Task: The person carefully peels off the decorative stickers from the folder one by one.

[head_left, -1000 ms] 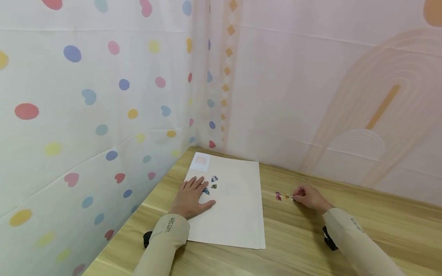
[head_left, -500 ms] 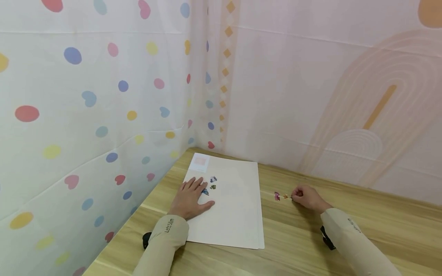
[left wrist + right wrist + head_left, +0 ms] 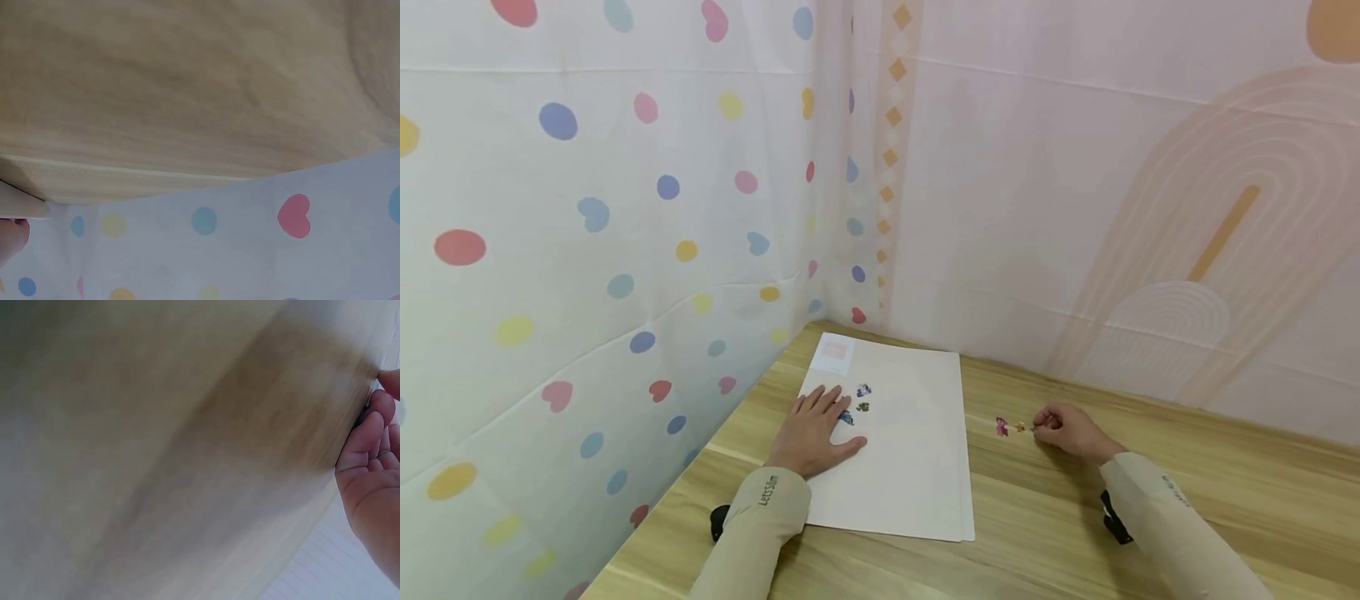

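Observation:
My left hand [image 3: 808, 433] lies flat with fingers spread on a large cream-white sheet [image 3: 910, 467], over its left edge. By its fingertips, several small dark and blue stickers sit on the sheet, among them a blue sticker [image 3: 847, 417] and a green-brown sticker [image 3: 862, 407]. To the right of the sheet, my right hand [image 3: 1075, 432] rests low on the table, fingers curled, with thumb and forefinger pinching at a tiny dark sticker [image 3: 1034, 429]. Left of these fingertips lie a small orange sticker [image 3: 1020, 427] and a pink butterfly-like sticker [image 3: 1002, 427]. The right wrist view shows the curled fingers [image 3: 369, 434] against the tabletop.
A pale label [image 3: 832, 353] with a pinkish square is at the sheet's far left corner. Another sheet edge shows beneath it on the right. The wooden table [image 3: 1037, 525] meets a dotted curtain [image 3: 587, 250] at left and a pink curtain [image 3: 1000, 208] behind.
The head view shifts slightly. Both hands stay in nearly the same places; my right fingertips remain at the tiny dark sticker, with only a slight movement of the wrist and sleeve.

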Tool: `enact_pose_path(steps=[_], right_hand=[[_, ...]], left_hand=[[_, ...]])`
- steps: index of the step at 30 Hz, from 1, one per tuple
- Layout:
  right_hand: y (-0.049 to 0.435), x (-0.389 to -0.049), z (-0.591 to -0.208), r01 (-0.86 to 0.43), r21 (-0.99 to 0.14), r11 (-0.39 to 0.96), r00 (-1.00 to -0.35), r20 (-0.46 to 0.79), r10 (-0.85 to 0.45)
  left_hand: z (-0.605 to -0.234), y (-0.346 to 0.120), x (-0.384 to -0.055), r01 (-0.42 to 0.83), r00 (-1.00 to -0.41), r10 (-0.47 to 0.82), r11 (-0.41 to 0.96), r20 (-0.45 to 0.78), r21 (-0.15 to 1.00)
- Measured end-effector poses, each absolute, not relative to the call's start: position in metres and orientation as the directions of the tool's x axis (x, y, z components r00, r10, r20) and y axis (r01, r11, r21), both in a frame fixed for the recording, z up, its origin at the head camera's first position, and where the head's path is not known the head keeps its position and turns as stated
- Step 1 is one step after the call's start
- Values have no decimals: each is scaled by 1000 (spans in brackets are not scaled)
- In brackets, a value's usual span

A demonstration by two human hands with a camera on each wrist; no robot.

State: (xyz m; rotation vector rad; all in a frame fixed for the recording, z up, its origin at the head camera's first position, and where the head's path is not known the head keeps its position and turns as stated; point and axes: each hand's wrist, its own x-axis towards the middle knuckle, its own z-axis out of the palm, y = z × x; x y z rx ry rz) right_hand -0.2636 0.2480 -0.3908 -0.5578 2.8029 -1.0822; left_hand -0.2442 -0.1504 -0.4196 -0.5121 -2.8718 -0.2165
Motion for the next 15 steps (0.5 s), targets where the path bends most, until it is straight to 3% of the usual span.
enact_pose_path(steps=[5, 9, 15], right_hand=[[251, -264, -387, -200, -771, 605, -933, -38, -357], [242, -264, -379, -117, -785, 609, -947, -97, -307], [202, -274, -367, -147, -798, 585, -939, -73, -335]], left_hand=[[-421, -152, -244, 355, -916, 323, 929, 239, 104], [-421, -152, -243, 356, -915, 323, 929, 242, 105], [-421, -152, -244, 357, -916, 322, 927, 241, 119]])
